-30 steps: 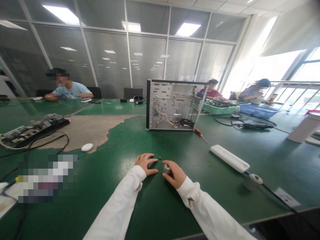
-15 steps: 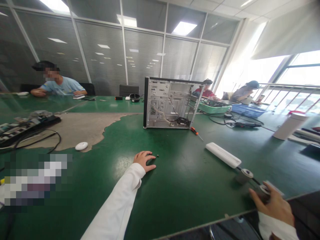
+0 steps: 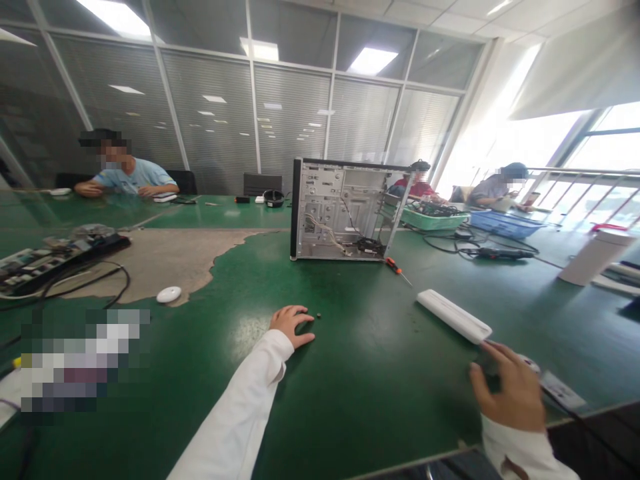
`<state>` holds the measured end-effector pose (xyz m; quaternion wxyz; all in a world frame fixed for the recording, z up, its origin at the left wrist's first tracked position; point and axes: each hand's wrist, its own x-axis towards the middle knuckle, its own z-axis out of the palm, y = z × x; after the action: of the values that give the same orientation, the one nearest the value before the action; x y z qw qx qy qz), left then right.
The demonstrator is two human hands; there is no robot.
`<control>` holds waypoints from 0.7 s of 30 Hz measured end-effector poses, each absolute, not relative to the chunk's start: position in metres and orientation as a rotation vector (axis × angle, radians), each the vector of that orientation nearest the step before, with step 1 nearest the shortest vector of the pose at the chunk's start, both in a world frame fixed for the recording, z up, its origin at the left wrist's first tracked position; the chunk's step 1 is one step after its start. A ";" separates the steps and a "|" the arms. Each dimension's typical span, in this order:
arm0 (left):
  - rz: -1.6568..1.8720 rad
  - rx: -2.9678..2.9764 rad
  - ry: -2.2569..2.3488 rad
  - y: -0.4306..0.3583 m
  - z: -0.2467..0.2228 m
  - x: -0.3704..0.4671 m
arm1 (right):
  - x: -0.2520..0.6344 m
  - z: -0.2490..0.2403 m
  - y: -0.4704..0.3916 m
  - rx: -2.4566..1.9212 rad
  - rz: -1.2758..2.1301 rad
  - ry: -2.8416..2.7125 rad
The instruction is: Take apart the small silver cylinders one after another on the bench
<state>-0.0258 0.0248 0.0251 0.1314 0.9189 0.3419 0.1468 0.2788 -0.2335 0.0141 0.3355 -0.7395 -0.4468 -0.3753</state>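
My left hand (image 3: 293, 325) rests on the green table (image 3: 370, 373) with its fingers apart and nothing in them. Just right of its fingertips lies a tiny dark part (image 3: 319, 315). My right hand (image 3: 515, 387) is at the right, fingers spread, near the lower end of a long white box (image 3: 454, 316); whether it touches the box is unclear. A round object (image 3: 529, 364) shows partly behind that hand. An open computer case (image 3: 345, 210) stands upright beyond my hands, with cables inside. An orange screwdriver (image 3: 394, 266) lies by its lower right corner.
A white oval item (image 3: 169, 294) and a loaded black tray (image 3: 65, 257) are on the left. At the back right stand a green basket (image 3: 435, 220), a blue basket (image 3: 507, 224) and a white cylinder (image 3: 595, 257). Several people sit around the table.
My right hand has moved left and up, away from the round metallic object near the table's edge, toward the white box. My left hand stays in place on the table. The view has shifted slightly.
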 end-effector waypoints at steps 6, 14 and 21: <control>0.440 2.660 0.989 0.027 0.025 -0.026 | 0.181 0.022 -0.132 -1.726 -0.157 -2.006; 0.436 2.681 1.008 0.028 0.024 -0.024 | 0.135 0.017 -0.031 -1.576 -0.249 -2.179; 0.434 2.674 1.015 0.026 0.026 -0.024 | 0.171 0.019 -0.096 -1.594 -0.322 -2.125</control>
<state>-0.0243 0.0261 0.0264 0.1237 0.9172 0.3482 0.1490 0.1707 -0.0962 0.0194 0.2307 -0.5797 -0.7727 -0.1172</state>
